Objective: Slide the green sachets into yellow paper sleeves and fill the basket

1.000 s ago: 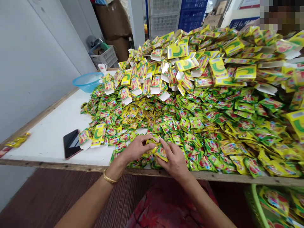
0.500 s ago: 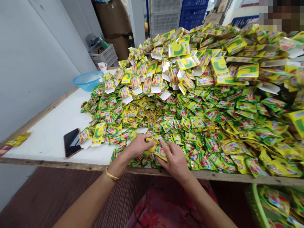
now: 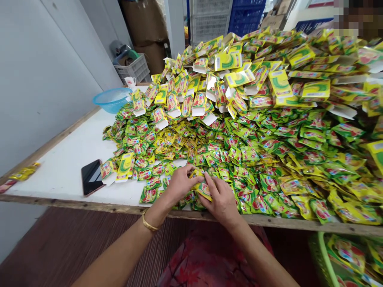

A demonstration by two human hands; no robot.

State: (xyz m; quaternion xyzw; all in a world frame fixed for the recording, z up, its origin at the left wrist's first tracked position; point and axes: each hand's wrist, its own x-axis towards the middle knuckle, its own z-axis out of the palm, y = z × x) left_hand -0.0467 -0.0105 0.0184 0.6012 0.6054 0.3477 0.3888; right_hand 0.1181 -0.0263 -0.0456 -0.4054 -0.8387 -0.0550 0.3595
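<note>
Both hands meet near the table's front edge, over a spread of small green sachets (image 3: 269, 183). My right hand (image 3: 221, 199) is closed on a yellow box (image 3: 205, 190) printed with red and green. At the box's far left end, my left hand (image 3: 181, 184) has its thumb and fingers pinched together; what lies between them is partly hidden. A gold bangle (image 3: 149, 221) circles my left wrist. Behind the sachets rises a heap of yellow boxes (image 3: 227, 61), several with open white flaps. Two more boxes, one of them yellow (image 3: 125, 166), lie left of my hands.
A phone (image 3: 91, 177) lies on the white tabletop (image 3: 62, 167) at left, with yellow packets (image 3: 25, 172) farther left. A blue basket (image 3: 111, 101) and a cup (image 3: 130, 82) stand behind. A green basket (image 3: 324, 255) is below the edge at right.
My left hand has shifted slightly right, closer to my right hand, and pinches at the box's end. My right hand keeps its hold on the box. The view has moved a little.
</note>
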